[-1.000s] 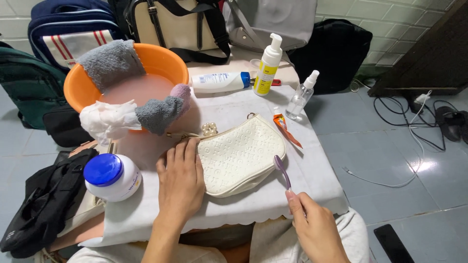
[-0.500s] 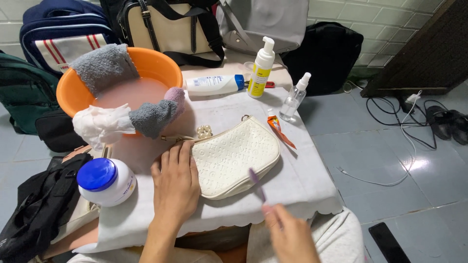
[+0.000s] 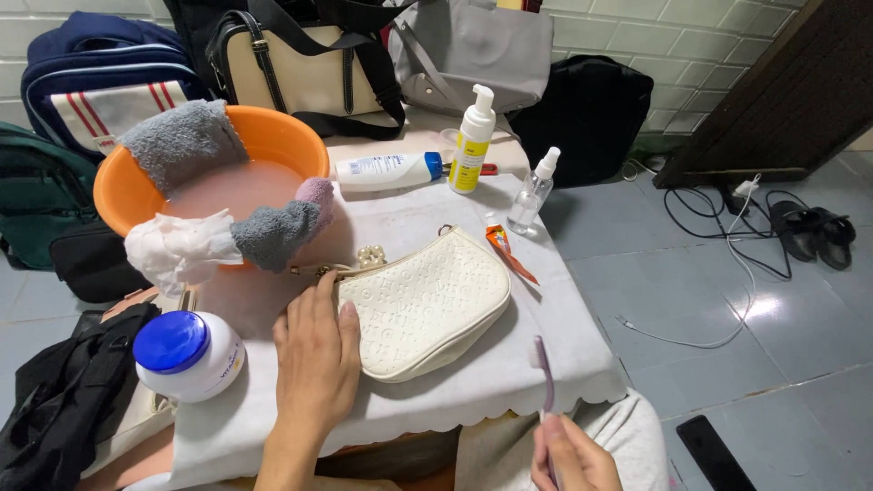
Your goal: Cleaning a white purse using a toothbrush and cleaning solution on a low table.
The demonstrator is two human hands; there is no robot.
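A small cream embossed handbag lies flat on a table covered with a white cloth. My left hand rests palm down on the cloth, its fingers touching the bag's left end near the gold chain and pearls. At the near right table edge, my right hand holds a purple toothbrush upright, bristle head up, clear of the bag.
An orange basin of cloudy water, draped with grey and white cloths, stands at the back left. A white jar with a blue lid sits near left. A lying tube, a pump bottle, a spray bottle and an orange tube stand behind the handbag. Bags line the wall.
My right hand has drawn the toothbrush back off the handbag, toward me and to the right, and turned it upright. My left hand has stayed at the bag's left end.
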